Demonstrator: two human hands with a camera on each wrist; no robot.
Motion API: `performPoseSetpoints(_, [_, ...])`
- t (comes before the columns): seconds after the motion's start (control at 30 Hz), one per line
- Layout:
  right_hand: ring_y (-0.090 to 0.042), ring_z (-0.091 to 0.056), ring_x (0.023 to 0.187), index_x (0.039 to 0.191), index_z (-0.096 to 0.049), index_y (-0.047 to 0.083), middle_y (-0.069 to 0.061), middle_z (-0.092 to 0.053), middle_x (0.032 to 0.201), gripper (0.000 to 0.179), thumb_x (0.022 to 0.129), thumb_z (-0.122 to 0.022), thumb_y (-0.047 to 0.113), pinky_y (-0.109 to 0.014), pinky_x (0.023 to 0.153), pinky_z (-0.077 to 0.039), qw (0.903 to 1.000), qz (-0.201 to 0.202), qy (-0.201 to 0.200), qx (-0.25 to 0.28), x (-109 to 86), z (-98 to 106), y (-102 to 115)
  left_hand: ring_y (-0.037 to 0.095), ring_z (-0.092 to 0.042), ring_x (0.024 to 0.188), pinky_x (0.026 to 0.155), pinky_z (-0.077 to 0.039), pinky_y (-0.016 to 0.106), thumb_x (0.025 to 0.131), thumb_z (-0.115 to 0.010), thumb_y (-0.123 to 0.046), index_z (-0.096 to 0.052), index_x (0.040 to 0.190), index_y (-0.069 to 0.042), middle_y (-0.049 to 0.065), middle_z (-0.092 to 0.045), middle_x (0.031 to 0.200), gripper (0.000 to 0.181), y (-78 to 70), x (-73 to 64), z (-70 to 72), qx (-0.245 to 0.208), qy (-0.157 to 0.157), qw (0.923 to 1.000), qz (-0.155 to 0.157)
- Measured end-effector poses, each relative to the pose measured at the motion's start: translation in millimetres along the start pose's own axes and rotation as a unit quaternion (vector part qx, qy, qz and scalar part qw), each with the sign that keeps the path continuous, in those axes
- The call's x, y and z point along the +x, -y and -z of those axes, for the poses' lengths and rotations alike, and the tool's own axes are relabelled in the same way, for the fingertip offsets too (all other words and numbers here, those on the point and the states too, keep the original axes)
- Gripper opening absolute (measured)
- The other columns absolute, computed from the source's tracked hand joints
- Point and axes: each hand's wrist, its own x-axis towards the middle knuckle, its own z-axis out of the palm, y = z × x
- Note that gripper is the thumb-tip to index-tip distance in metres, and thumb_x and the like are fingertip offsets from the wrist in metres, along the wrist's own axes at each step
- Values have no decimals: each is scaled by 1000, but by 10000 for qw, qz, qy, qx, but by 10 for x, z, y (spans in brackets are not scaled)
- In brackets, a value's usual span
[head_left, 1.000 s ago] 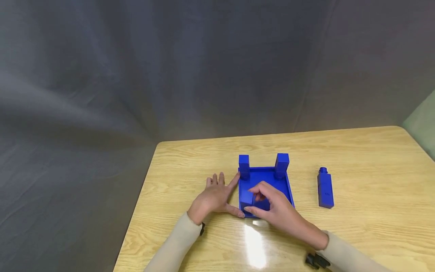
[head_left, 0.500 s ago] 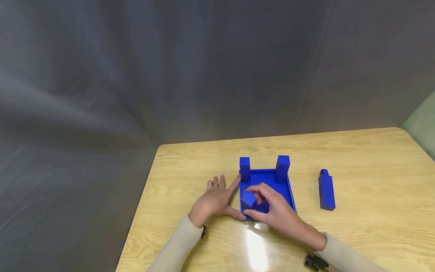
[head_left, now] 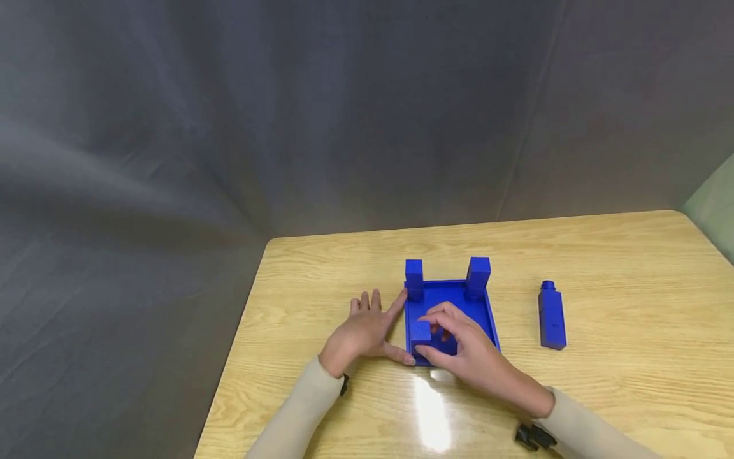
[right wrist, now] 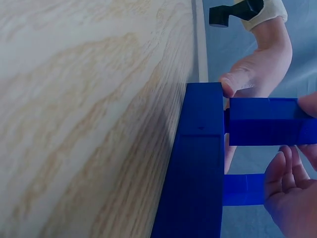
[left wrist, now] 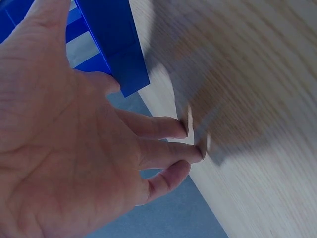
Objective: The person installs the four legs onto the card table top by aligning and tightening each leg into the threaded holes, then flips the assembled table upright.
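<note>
A square blue tray-like panel (head_left: 441,310) with raised edges lies on the table. My left hand (head_left: 360,333) braces its left side, fingers spread, thumb at the near corner and index finger at the far one. At the near left corner a blue square post (head_left: 421,333) stands upright, and my right hand (head_left: 473,347) pinches its top between thumb and fingers. In the right wrist view, a narrow dark gap with a thinner stub shows between this post (right wrist: 267,121) and the panel's edge (right wrist: 198,163). Two similar posts, left (head_left: 414,273) and right (head_left: 479,270), stand at the far corners.
Another blue post (head_left: 552,320), with a threaded neck at its far end, lies loose on the wooden table (head_left: 631,306) right of the panel. A grey curtain (head_left: 401,115) hangs behind the table.
The near left post has turned about its upright axis between my right fingers, from corner-forward half a second ago to flat-face-forward now. My left hand stays against the panel.
</note>
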Motion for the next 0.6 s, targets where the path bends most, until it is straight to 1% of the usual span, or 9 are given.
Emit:
performPoseSetpoints(0.2, [-13,-64,88,125,-74,17,13,-63,107,40,89,-89,6,-30,73,-57,9998,159,67,13,-3,-6,-20,61,-19,157,126,-17,64,78,-77,-85,-1,178,-32,40,-17,171,136,8,-10,-9,-52,-5,10000,-12])
performPoseSetpoints(0.43, [-12,-62,86,123,-74,17,13,-61,104,41,88,-90,3,-28,72,-55,9993,356,-28,70,-5,3,-44,61,-18,157,126,-18,64,78,-77,-85,-1,178,-32,40,-16,171,136,14,-2,-20,-69,7,10000,-37])
performPoseSetpoints(0.6, [-11,-61,86,123,-73,19,13,-59,101,42,88,-91,5,-27,73,-54,9995,311,-18,105,2,13,-47,61,-18,157,126,-18,65,78,-78,-85,-1,178,-32,40,-17,172,137,14,1,-12,-82,6,10000,-13])
